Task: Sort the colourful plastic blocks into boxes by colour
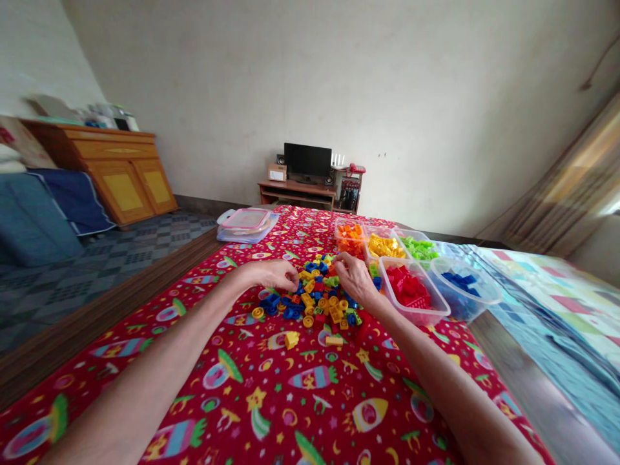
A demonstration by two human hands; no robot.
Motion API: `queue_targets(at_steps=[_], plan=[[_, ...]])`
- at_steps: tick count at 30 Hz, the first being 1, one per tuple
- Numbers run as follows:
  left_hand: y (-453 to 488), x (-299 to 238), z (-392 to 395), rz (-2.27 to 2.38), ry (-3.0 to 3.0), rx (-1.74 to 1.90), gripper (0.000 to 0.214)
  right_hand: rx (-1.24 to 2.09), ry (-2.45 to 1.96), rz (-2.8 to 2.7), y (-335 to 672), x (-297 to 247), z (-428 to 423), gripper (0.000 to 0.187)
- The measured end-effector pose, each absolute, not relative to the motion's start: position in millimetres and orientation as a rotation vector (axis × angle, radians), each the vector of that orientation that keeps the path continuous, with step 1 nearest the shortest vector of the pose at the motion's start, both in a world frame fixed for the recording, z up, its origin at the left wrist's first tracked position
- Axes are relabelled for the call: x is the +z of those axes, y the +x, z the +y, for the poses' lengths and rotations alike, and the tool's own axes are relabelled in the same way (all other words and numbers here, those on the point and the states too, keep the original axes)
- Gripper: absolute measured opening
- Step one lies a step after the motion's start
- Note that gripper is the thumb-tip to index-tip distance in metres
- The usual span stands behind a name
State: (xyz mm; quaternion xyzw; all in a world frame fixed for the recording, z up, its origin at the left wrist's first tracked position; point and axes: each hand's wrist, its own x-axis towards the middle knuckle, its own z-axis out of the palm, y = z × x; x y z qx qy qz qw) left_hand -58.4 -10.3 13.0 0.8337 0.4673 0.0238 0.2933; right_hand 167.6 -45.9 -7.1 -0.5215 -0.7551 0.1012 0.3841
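A mixed pile of toy building blocks (pixel 310 300) in yellow, blue, red, green and orange lies on the red patterned cloth (pixel 271 400). At the pile's left edge is my left hand (pixel 277 274), its fingers curled in; whatever they may hold is hidden. My right hand (pixel 356 279) reaches over the far right side of the pile, fingers bent together and pointing down, and I cannot make out what is in them. Nearer to me, a yellow block (pixel 291 340) and a flat yellow block (pixel 334 340) lie apart from the heap.
Right of the pile stand clear tubs of sorted blocks: orange (pixel 351 236), yellow (pixel 385 245), green (pixel 419 248), red (pixel 409 289) and blue (pixel 460 283). Stacked lids (pixel 247 221) lie at the far left. A monitor (pixel 308 160) stands by the wall; a bed (pixel 562 297) is to the right.
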Motion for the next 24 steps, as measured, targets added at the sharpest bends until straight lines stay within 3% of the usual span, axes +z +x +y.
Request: queue_targets(at_steps=[7,12,19,24], plan=[[-31.8,18.8,-36.6,1.509,2.453,-0.312,0.020,0.834,-1.282,-1.625,163.7,-8.4,-42.0,0.022],[-27.6,19.9,-41.0,1.549,2.479,-0.333,0.022,0.779,-1.273,-1.789,165.0,-10.4,-39.2,0.019],[-41.4,19.1,-25.5,1.430,2.485,0.124,0.022,0.508,-1.234,-1.996,169.9,-9.1,-38.8,0.019],[-41.6,18.2,-22.8,1.201,2.193,0.513,0.034,0.673,-1.202,-1.942,163.3,-8.7,-43.3,0.023]])
